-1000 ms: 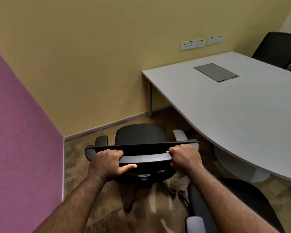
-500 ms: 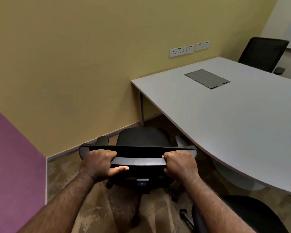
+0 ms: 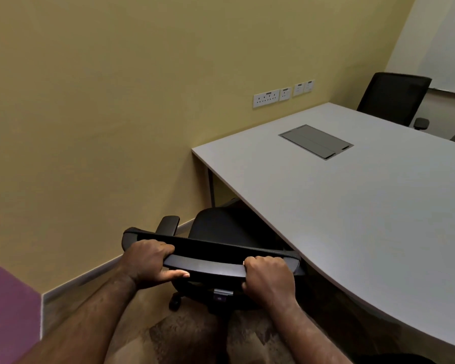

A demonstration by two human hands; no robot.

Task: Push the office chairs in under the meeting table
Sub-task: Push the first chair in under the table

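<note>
A black office chair (image 3: 221,229) stands in front of me, its seat partly under the curved edge of the white meeting table (image 3: 365,211). My left hand (image 3: 149,261) grips the left part of the chair's back rail. My right hand (image 3: 269,278) grips the right part of the same rail, close to the table edge. The chair's right armrest is hidden under the tabletop; its left armrest (image 3: 168,223) shows beside the wall. One castor (image 3: 174,302) is visible below the seat.
A yellow wall with sockets (image 3: 265,98) runs close on the left. A purple panel (image 3: 8,311) fills the lower left corner. Another black chair (image 3: 394,97) stands at the table's far side. A grey cable hatch (image 3: 316,141) is set in the tabletop. Carpet covers the floor.
The chair has rolled forward and to the right, and its seat and right armrest now lie under the table edge. Both hands kept their grip on the back rail.
</note>
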